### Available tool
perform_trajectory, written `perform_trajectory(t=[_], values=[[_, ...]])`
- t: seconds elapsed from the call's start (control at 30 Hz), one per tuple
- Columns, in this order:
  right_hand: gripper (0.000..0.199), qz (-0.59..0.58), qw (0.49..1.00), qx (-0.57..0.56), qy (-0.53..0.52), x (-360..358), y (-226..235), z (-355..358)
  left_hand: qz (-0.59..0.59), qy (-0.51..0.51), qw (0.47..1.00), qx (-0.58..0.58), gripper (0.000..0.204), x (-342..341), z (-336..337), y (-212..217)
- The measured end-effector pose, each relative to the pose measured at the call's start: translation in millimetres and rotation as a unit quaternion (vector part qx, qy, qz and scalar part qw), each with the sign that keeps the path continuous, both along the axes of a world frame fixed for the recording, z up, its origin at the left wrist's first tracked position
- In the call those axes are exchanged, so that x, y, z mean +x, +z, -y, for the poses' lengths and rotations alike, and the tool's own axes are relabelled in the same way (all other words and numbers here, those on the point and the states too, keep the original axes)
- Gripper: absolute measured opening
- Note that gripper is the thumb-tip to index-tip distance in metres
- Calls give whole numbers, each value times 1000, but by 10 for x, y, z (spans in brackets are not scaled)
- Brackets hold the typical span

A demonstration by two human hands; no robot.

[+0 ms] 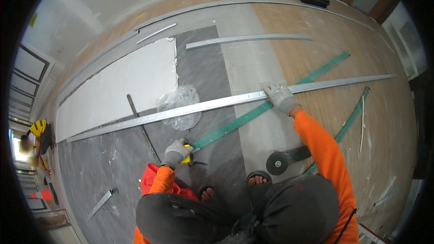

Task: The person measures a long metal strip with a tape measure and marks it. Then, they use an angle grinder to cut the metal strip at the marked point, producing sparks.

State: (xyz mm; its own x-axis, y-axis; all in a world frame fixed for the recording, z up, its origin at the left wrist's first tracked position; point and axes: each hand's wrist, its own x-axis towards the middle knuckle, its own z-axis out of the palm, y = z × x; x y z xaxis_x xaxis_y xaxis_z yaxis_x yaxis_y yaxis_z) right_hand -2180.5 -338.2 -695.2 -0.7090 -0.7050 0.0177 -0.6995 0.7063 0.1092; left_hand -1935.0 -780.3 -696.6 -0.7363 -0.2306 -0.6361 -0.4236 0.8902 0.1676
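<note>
Metal channel (226, 102) is the longest piece before us, and it runs from the left, close to the near edge of the broad white panel (122, 86), across to the tan boards on our right; whether it lies flat on the floor (113, 167) all along, or is slightly raised, we cannot tell. Since it is so long and slim, we judge that it can swing or flex away from a single grip, so we do best to hold it firmly and watch both far ends. Below it a green strip (230, 129) crosses at a slant, and a dark thin bar (149, 142) passes under it farther left; anything beneath could make it rock, so we should check that it sits evenly. Crumpled clear plastic (183, 122) also shows around the channel, and it is better pulled clear than trapped. A black tool with a round disc face (277, 163) lies near our right foot (258, 180), so we would plant our feet with care. Our gloved right hand (280, 98) is closed over the channel, right of its middle, where wrapping the fingers away from thin edges seems wise. Our gloved left hand (174, 152) grips a small yellow tool (186, 154), its kind unclear, at the green strip's near end.
</note>
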Motion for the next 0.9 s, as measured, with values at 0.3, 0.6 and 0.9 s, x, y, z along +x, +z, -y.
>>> perform_trajectory(t=[0.3, 0.6, 0.9], values=[[28, 37, 997, 51, -35, 43, -88, -164, -3, -50, 988, 149, 60, 183, -1061, 73], [41, 73, 986, 72, -132, 123, -18, -817, -135, 86, 980, 121, 56, 73, -283, 46], [49, 433, 822, -346, -135, 827, 21, 123, -99, 59, 955, 274, 49, -380, -873, 422]])
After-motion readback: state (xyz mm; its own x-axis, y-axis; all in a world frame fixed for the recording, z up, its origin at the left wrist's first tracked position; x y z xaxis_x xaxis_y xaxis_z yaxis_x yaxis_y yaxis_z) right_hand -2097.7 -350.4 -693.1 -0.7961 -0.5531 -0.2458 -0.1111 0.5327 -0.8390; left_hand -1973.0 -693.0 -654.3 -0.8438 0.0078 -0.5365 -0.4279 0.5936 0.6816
